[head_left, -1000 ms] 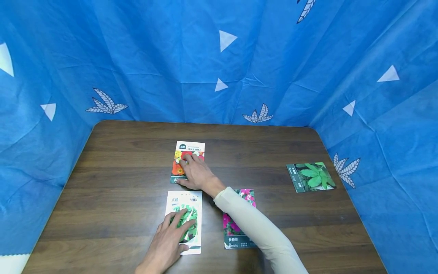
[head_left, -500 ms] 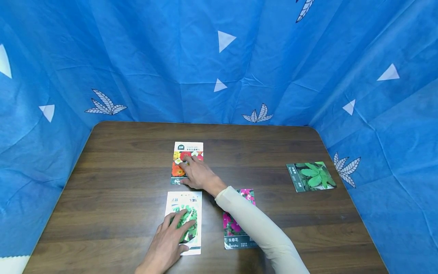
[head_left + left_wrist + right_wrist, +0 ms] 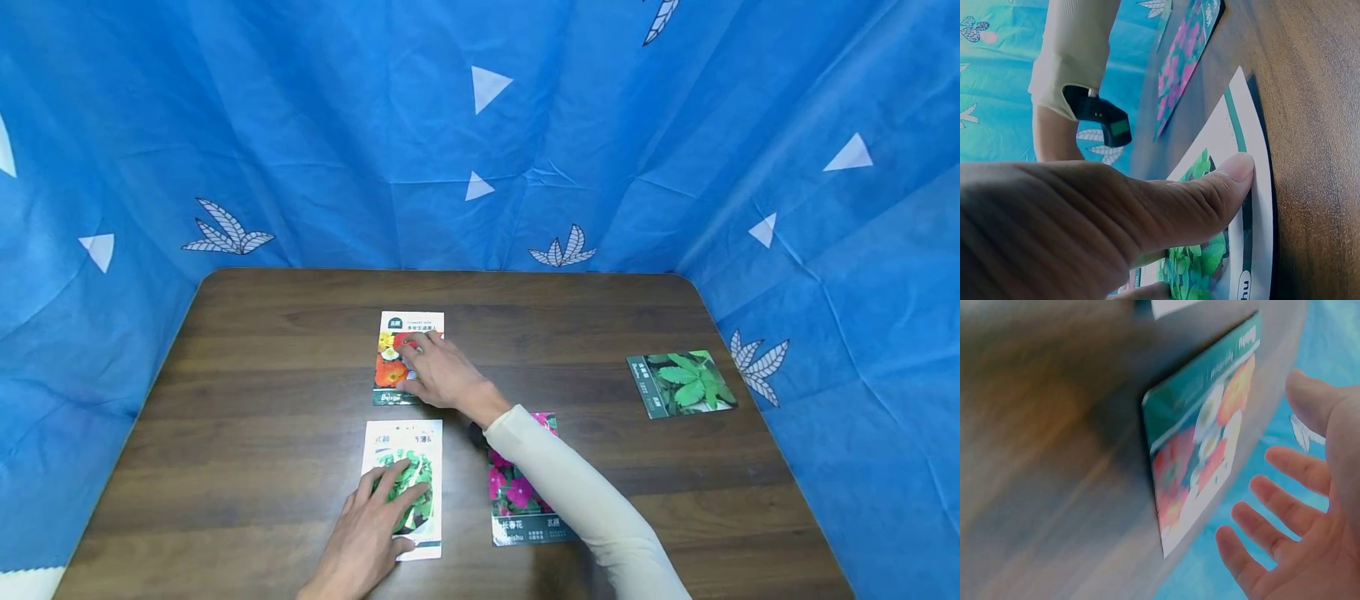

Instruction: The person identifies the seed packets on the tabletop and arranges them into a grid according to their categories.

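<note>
My left hand (image 3: 367,525) rests with spread fingers on a white seed packet (image 3: 422,542) showing green leaves. In the left wrist view its thumb (image 3: 1210,194) lies along the lower border of that packet. Farther back, a seed packet with red, orange and yellow flowers (image 3: 390,372) lies flat on the table. My right hand (image 3: 446,371) hovers over it, fingers loosely spread; the right wrist view shows a gap between the fingers (image 3: 1285,506) and the packet, and nothing is held.
A seed packet with pink flowers (image 3: 517,492) lies partly hidden under my right sleeve (image 3: 573,496). Toward the right edge of the brown wooden table (image 3: 247,400) is a packet with a green leaf (image 3: 682,385). Blue cloth (image 3: 337,125) hangs around the back and sides.
My right hand has lifted off the flower packet and shifted slightly right, uncovering more of its lower band. My left hand stays in place on the white packet.
</note>
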{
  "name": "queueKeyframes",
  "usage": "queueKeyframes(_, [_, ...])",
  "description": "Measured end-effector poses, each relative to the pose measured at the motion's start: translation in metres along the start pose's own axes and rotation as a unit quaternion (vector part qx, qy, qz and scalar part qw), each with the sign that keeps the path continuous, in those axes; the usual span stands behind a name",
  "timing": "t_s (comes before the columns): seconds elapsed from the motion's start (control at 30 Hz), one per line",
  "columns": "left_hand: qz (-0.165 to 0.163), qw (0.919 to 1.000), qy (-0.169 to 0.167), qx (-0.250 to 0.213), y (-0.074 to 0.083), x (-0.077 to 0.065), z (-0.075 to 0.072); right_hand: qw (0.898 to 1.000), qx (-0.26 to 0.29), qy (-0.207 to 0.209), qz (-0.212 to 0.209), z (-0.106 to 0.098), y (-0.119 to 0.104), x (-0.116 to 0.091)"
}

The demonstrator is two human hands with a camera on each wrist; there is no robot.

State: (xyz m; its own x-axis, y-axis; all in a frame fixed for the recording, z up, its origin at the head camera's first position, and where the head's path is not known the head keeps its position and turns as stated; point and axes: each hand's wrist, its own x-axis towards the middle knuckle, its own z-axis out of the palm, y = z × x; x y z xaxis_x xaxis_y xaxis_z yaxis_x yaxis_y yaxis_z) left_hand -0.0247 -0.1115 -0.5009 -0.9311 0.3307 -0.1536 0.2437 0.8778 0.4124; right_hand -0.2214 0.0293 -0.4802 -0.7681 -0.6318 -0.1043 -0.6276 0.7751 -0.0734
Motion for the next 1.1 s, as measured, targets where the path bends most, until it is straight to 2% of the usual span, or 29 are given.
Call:
queueKeyframes(0.23, [-0.013, 0.9997, -0.019, 0.002, 0.002, 0.002, 0.0, 0.999, 0.04, 0.012, 0.032, 0.002, 0.034, -0.013])
queueKeyframes(0.47, [-0.004, 1.0, -0.005, 0.003, 0.002, 0.001, 0.0, 0.992, 0.08, 0.021, 0.092, 0.012, 0.068, -0.033])
queueKeyframes(0.77, [0.002, 1.0, 0.003, -0.001, 0.002, -0.003, 0.003, 0.984, 0.11, 0.04, 0.137, 0.012, 0.109, -0.057])
queueKeyframes(1.1, [0.008, 0.9999, 0.009, -0.002, 0.0, -0.003, 0.002, 0.975, 0.127, 0.069, 0.166, 0.01, 0.155, -0.092])
